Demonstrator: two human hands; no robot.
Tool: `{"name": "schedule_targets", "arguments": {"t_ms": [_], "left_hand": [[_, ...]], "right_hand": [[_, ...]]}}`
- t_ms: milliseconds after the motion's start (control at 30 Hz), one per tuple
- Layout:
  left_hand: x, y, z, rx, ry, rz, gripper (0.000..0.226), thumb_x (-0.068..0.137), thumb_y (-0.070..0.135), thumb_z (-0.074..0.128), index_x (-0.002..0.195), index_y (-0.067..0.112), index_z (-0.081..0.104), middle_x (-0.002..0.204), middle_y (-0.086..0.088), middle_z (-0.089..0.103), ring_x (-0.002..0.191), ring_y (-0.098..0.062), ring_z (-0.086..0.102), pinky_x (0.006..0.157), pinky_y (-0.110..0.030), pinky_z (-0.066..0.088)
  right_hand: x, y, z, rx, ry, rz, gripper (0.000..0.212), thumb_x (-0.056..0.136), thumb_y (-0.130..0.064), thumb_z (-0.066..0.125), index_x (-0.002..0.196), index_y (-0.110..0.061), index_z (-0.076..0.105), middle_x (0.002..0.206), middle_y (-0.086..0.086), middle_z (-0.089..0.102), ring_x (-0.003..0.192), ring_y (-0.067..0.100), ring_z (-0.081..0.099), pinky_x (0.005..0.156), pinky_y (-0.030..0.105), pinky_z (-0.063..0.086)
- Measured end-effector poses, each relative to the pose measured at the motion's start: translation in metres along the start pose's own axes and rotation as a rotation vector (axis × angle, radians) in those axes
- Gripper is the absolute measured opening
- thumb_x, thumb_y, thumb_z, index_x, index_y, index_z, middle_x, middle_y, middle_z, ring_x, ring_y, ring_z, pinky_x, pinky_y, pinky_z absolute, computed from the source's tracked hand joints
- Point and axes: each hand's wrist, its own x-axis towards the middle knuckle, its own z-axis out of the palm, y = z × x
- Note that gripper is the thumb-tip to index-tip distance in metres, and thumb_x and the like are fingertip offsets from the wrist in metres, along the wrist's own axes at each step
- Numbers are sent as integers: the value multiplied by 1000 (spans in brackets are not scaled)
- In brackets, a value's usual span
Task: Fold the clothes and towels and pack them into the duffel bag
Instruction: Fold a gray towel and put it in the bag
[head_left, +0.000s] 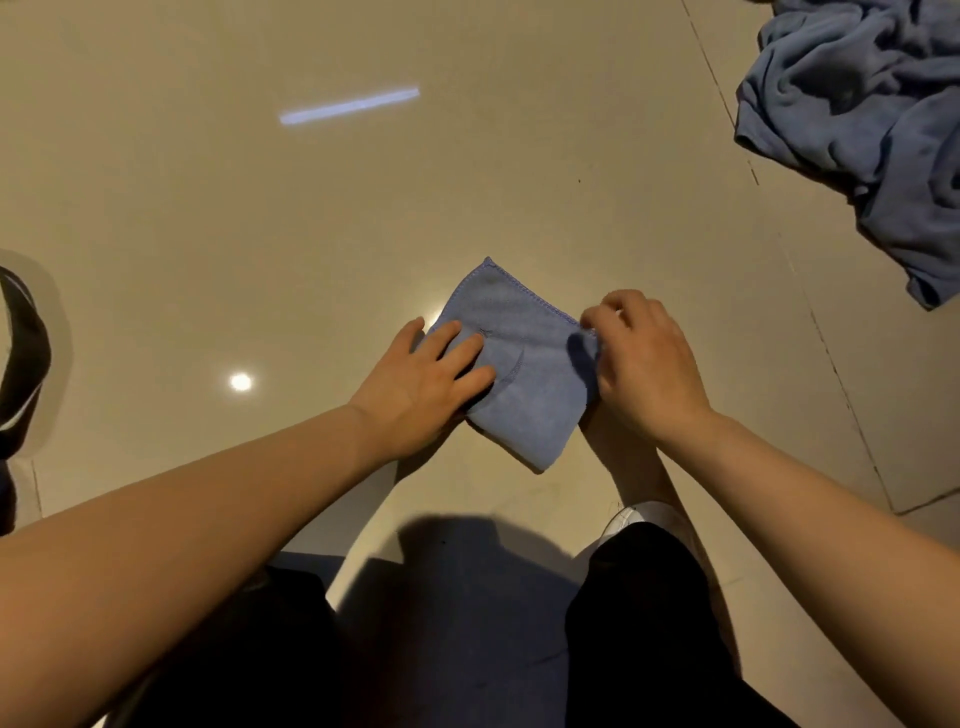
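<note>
A small blue towel (524, 364), folded into a rough square with a stitched hem, lies flat on the beige tiled floor in front of me. My left hand (426, 379) rests on its left side with straight fingers pressing it down. My right hand (641, 358) is at the towel's right edge, its curled fingers pinching that edge. A dark bag (21, 358), only partly in view, sits at the far left edge.
A crumpled pile of blue cloth (872, 130) lies on the floor at the upper right. My legs in black trousers (639, 623) and a white shoe (631, 517) are below the towel. Glossy floor tiles (311, 234) stretch ahead and left.
</note>
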Motion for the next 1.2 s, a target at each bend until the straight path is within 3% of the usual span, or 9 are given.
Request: {"name": "schedule_targets", "arguments": {"t_ms": [100,167,267,433,533,700,900,1033,1200], "left_hand": [[1,-10,6,-105,90,9,24,88,28,53,109,17,56,123,-12,60,114,-37,57,87,-51,47],[-2,-16,4,-232,35,-26,28,93,38,39,114,22,50,130,-7,59,122,-33,54,89,-50,45],[-5,-14,-14,-556,-75,-180,43,92,47,30,117,22,54,124,-2,62,118,-25,52,91,-44,42],[-24,-5,-64,-1505,-139,-601,29,94,49,46,114,30,54,98,16,67,90,1,62,74,-15,45],[-33,8,-81,-2051,-221,-698,35,98,40,50,125,19,56,118,2,68,109,-13,64,87,-25,51],[-39,9,-60,-1558,-186,-1200,14,101,24,48,108,20,59,112,-12,66,90,-19,60,79,-32,47],[-45,-5,-54,-946,-120,-904,43,92,32,60,132,21,48,118,-1,58,93,-14,54,80,-27,40],[-25,5,-43,-942,-150,-759,72,83,37,71,143,23,33,110,7,50,92,-12,50,76,-27,38],[-19,12,-24,-933,-110,-708,83,81,14,70,148,24,23,122,-9,51,91,-20,49,72,-28,36]], "right_hand": [[-24,7,6,-117,-141,-270,29,78,-18,55,106,-17,60,124,6,54,113,32,49,85,39,34],[-32,8,9,-110,-217,-236,32,84,-30,46,114,-25,57,134,-1,51,125,27,44,97,44,32],[-17,1,3,-45,-258,-172,26,83,-25,45,103,-24,62,115,-3,63,118,26,53,97,43,35],[21,-4,-83,784,-475,218,5,91,-14,62,88,-18,63,83,-1,64,78,12,58,72,25,46],[31,-4,-112,976,-500,283,9,91,-15,58,90,-11,66,85,5,65,75,13,57,69,21,47],[34,-18,-63,956,-356,692,13,98,-18,50,91,-14,61,82,6,62,64,13,57,63,25,48],[4,-16,-21,541,-363,673,22,86,-42,65,90,-21,62,91,1,69,89,22,64,83,41,53],[-5,-37,-6,579,-461,708,35,79,-46,73,86,-14,59,87,5,69,85,25,66,78,40,53],[-13,-48,12,390,-537,599,32,87,-33,67,72,-16,44,85,7,59,77,23,53,64,33,39]]}}
